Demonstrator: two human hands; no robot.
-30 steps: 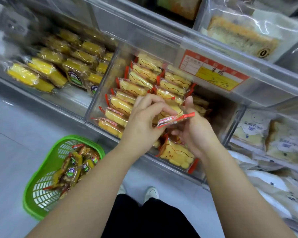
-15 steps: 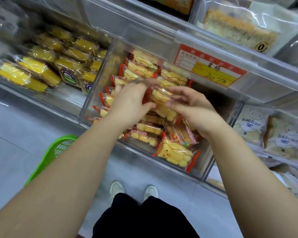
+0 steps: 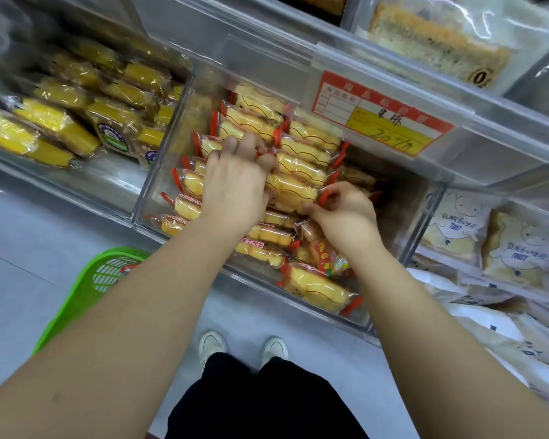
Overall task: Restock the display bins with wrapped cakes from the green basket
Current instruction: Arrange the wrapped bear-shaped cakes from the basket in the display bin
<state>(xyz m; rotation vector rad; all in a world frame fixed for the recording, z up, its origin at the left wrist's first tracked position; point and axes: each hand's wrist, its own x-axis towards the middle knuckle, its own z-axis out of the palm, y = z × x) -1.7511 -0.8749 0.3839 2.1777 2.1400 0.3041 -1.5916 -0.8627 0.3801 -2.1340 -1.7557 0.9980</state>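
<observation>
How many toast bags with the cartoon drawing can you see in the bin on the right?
2: one toast bag at the bin's left side, another toast bag right beside it toward the frame edge. More may lie hidden underneath.

- My left hand (image 3: pixel 235 185) and right hand (image 3: pixel 343 213) are both inside the middle bin (image 3: pixel 159 188), on the rows of wrapped cakes (image 3: pixel 301 167)
- Another bin of cakes (image 3: pixel 61 128) sits to its left, a bin of toast packs (image 3: pixel 457 229) to its right
- The basket (image 3: pixel 86 289) stands on the floor (image 3: pixel 29 248) below, under my left forearm
- A price tag (image 3: pixel 381 122) hangs above the middle bin
</observation>
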